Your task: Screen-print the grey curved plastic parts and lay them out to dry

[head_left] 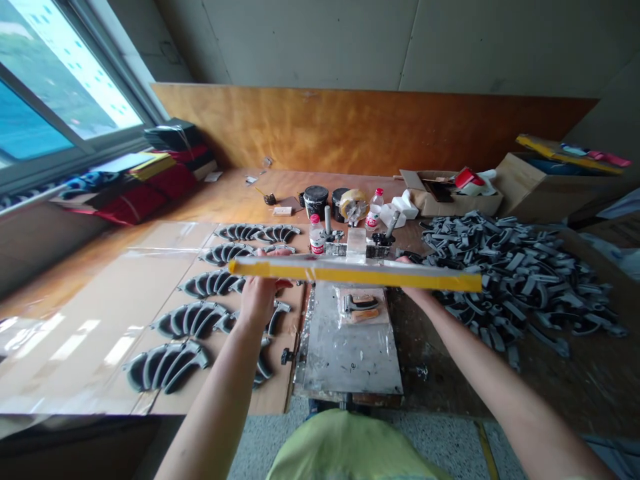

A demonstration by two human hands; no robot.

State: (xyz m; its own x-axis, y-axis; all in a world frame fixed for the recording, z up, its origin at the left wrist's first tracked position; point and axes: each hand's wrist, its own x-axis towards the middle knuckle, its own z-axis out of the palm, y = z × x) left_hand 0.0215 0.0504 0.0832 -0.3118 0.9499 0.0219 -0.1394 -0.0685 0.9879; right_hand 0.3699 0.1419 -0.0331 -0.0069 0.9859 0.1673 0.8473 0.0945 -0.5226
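We hold a yellow-edged frame (357,272) up above the metal plate (350,357). Our left hand (261,287) and right hand (415,292) each have a grip curled around it, wide apart, maybe to keep it level. One curved handle (369,307) sits below. More handles (167,368) lie in rows, perhaps to stay tidy.

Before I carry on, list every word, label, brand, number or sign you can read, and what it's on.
No text reads with certainty.
Left bottle, red-and-white label: print too small and blurred to read.
Right bottle, red-and-white label: likewise unreadable.
Metal plate: a small dark mark resembling "e", possibly just a smudge.
Yellow-edged frame: no legible text.
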